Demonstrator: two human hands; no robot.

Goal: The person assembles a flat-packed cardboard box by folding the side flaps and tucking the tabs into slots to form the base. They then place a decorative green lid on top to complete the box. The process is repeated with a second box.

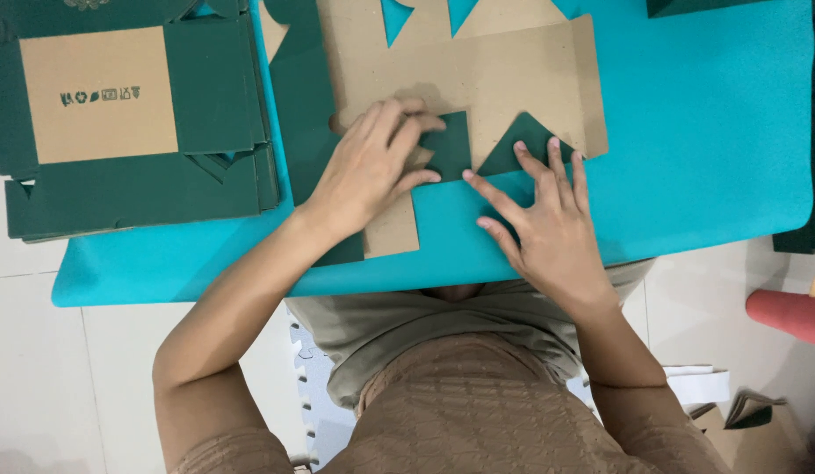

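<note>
Brown-and-green flat box blank (478, 79) lies unfolded, both hands pressing its green flaps: left hand (372, 167), right hand (548, 219).

We see a flat, unfolded cardboard box blank (478, 75) lying brown side up on the teal mat, in the upper middle of the frame. Its outer face is dark green, showing where flaps are turned over: a small square flap (449, 145) and a triangular flap (520, 140) at its lower edge, near the frame's centre. A green panel (302, 96) runs along its left side.
</note>
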